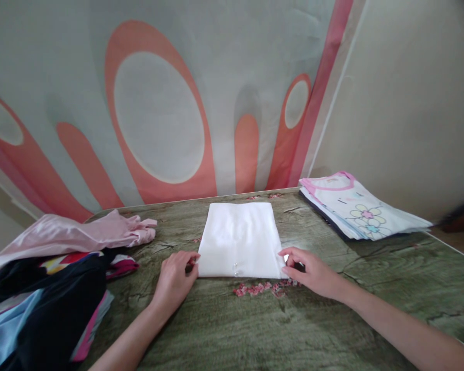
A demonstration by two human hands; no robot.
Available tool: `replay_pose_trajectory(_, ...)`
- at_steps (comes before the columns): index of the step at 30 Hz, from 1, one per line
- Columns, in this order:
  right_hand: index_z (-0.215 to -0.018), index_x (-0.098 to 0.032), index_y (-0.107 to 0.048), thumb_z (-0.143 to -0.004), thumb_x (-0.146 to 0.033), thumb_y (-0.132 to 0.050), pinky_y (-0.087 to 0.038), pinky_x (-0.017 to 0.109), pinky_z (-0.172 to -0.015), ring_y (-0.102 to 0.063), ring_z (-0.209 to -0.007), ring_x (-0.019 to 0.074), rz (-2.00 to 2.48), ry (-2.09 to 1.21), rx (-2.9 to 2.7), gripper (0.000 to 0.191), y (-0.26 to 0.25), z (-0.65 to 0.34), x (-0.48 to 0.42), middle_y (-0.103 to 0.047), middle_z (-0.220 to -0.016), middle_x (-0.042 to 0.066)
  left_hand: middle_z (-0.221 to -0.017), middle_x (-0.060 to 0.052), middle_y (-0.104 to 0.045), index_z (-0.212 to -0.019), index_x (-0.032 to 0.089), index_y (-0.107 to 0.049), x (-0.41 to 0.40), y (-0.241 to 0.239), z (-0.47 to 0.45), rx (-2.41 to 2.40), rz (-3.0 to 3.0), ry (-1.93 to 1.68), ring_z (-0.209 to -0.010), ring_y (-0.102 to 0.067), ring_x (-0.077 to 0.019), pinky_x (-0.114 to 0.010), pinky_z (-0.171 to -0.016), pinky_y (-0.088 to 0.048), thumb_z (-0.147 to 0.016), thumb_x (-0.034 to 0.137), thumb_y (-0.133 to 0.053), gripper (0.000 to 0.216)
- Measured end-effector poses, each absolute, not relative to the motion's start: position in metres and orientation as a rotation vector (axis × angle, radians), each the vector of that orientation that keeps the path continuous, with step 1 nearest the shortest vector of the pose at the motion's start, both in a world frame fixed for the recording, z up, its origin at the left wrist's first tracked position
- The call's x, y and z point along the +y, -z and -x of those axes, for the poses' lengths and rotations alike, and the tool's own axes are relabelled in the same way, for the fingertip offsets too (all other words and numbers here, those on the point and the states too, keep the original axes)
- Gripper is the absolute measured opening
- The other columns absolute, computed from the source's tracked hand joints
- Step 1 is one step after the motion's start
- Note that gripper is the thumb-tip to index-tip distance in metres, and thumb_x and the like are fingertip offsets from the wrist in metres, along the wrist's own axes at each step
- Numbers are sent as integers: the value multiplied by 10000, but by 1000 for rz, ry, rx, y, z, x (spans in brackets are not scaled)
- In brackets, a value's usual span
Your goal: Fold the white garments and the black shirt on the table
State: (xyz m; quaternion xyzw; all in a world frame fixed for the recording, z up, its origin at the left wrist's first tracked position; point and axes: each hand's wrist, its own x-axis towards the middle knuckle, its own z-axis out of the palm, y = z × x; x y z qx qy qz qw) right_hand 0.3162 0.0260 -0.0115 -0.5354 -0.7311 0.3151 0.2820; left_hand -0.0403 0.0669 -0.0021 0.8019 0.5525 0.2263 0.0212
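Observation:
A white garment (237,237), folded into a neat rectangle, lies flat on the table in front of me. Small shiny beads or buttons show near the middle of its near edge. My left hand (178,275) pinches its near left corner between thumb and fingers. At the near right corner, my right hand (309,270) has thumb and fingers closed on the cloth's edge. The garment's kind cannot be made out in its folded form.
At the left lies a loose heap of clothes (54,299), with a pink garment (96,232) on top. A stack of folded clothes (363,208), uppermost a white top with flowers, sits at the back right. The wood-patterned table (224,330) meets a patterned backdrop (158,118).

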Motion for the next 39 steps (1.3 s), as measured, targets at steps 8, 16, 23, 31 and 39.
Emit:
replay_pose_trajectory(8,-1091,-180,-582,-873,-336,-456,-357,394,-945,-500,-1075,220,1394,-320,-2091,297,14,-314,37,-590,-1119,99,-1437,-32,-317,-1329,267,-375,31,-17,-20,1041,-2933,-299,-1319,-259,-223,-422,-1068,-223,-911,346,-413,427)
replay_pose_trajectory(16,-1422,-205,-238,-905,-510,-315,-117,470,-1096,-145,-1357,245,1270,-392,-2606,605,7,-295,33,-223,-1480,85,-1466,-22,-254,-1406,271,-229,39,-9,-41,983,-2960,-42,-1346,-209,-195,-418,-1094,-185,-935,463,-295,512)
replay_pose_trajectory(23,-1421,-196,-241,-870,-584,-327,-75,486,-1094,-75,-1363,292,1236,-442,-2625,680,0,-279,8,-123,-1499,117,-1381,2,-417,-1333,269,-374,56,-12,-22,1085,-2944,-105,-1316,-285,-187,-428,-1089,-186,-950,387,-303,407)
replay_pose_trajectory(31,-1372,-117,-343,-837,-606,-375,-191,504,-1046,-209,-1314,347,976,-451,-2648,726,-15,-225,5,-237,-1446,212,-991,-37,-630,-944,198,-582,83,-14,-9,1278,-2904,-315,-1221,-417,-204,-436,-1052,-254,-929,242,-328,258)
replay_pose_trajectory(39,-1065,-150,-606,-880,-284,-446,-396,296,-900,-557,-993,173,1177,-459,-2145,279,-8,-267,106,-633,-1065,86,-1151,-70,-577,-1111,202,-526,66,-11,-24,1265,-2842,-460,-1188,-448,-209,-426,-1029,-308,-914,253,-367,258)
